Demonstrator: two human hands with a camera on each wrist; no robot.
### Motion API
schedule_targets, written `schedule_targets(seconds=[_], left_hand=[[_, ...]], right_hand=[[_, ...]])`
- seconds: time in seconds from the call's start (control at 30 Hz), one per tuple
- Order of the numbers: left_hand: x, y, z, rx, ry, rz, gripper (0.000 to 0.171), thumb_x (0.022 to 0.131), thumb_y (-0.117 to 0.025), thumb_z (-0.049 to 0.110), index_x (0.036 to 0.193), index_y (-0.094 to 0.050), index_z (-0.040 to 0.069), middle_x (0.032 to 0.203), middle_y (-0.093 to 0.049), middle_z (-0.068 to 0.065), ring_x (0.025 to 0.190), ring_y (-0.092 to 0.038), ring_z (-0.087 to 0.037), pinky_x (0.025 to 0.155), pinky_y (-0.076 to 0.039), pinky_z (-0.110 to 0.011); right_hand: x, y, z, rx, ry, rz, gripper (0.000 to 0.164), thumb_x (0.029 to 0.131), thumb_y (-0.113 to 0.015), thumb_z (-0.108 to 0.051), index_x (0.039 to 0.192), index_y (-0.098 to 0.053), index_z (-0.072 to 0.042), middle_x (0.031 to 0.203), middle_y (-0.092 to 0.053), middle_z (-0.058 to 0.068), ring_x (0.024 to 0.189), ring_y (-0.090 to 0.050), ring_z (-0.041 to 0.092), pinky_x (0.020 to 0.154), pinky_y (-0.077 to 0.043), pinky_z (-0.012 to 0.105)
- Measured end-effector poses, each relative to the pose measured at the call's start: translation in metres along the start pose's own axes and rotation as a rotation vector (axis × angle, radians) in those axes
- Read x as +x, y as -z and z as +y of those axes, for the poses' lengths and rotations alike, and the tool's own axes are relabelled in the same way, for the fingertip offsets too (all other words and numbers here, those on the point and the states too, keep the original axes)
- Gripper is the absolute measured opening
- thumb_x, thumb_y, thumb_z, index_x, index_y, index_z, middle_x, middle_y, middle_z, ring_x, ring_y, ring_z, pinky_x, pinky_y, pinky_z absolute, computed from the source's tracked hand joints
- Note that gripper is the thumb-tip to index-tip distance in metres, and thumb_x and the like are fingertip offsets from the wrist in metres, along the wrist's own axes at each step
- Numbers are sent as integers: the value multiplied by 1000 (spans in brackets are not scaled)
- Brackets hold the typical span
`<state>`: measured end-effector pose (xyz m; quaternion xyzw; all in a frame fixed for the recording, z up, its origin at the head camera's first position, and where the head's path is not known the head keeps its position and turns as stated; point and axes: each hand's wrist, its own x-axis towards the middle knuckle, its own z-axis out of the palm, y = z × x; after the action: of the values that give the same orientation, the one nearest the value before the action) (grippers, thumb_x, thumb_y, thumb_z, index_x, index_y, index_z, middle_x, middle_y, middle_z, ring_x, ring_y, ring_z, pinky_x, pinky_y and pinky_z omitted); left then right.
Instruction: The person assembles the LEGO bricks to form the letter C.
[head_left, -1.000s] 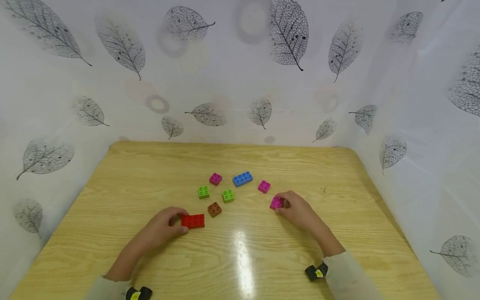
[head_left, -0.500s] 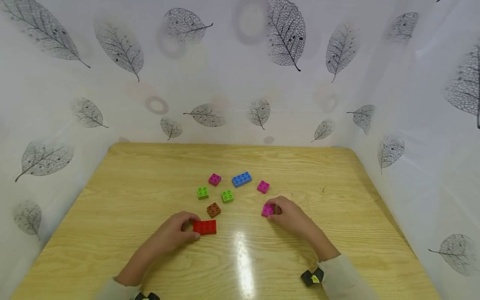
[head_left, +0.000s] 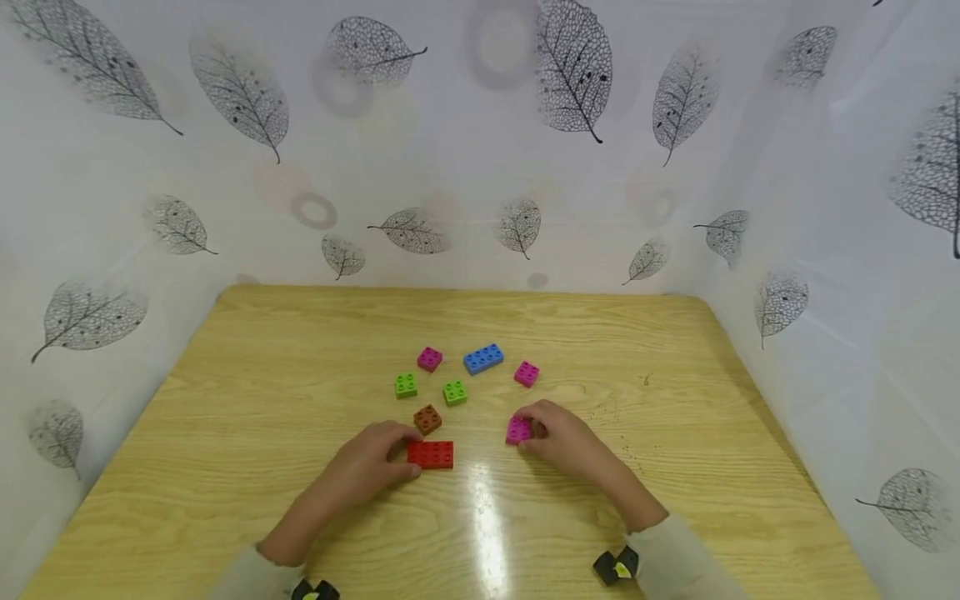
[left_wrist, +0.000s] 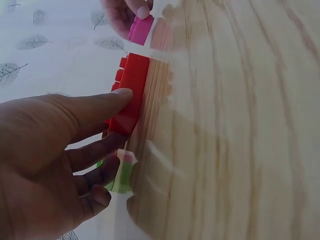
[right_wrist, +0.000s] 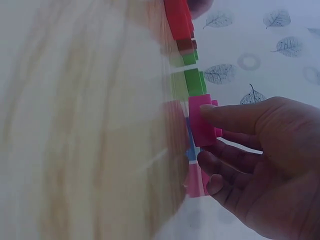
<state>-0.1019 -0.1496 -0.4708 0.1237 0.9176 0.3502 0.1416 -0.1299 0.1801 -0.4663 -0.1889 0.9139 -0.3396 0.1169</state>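
A long red toy brick (head_left: 433,455) lies studs up on the wooden table; my left hand (head_left: 372,460) pinches its left end between thumb and fingers. In the left wrist view the thumb presses the near side of the red brick (left_wrist: 131,75). To the right, my right hand (head_left: 564,435) pinches a small pink brick (head_left: 517,430), also studs up. The right wrist view has the thumb on the side of this pink brick (right_wrist: 199,127). A gap of table separates the red brick from the held pink one. A brown brick (head_left: 427,419) sits just behind the red brick.
Behind the hands lie two green bricks, one left (head_left: 406,386) and one nearer the middle (head_left: 454,392). Farther back are a blue brick (head_left: 483,358), a pink brick (head_left: 430,359) and another pink brick (head_left: 527,373). A leaf-patterned curtain (head_left: 450,167) borders the table (head_left: 300,333).
My left hand has slid the red brick right and slightly nearer. My right hand has brought its pink brick left and nearer, so the two held bricks are closer together.
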Motion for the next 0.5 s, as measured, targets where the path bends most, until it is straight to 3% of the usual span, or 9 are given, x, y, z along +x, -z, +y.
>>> schedule_targets(seconds=[0.5], left_hand=[[6, -15, 14, 119, -33, 42, 38, 87, -80, 29, 122, -69, 22, 126, -68, -1, 124, -59, -26, 104, -46, -49]], right_hand=[[-2, -13, -21, 111, 113, -70, 39, 93, -74, -16, 131, -65, -16, 104, -61, -7, 89, -56, 10, 75, -51, 26]])
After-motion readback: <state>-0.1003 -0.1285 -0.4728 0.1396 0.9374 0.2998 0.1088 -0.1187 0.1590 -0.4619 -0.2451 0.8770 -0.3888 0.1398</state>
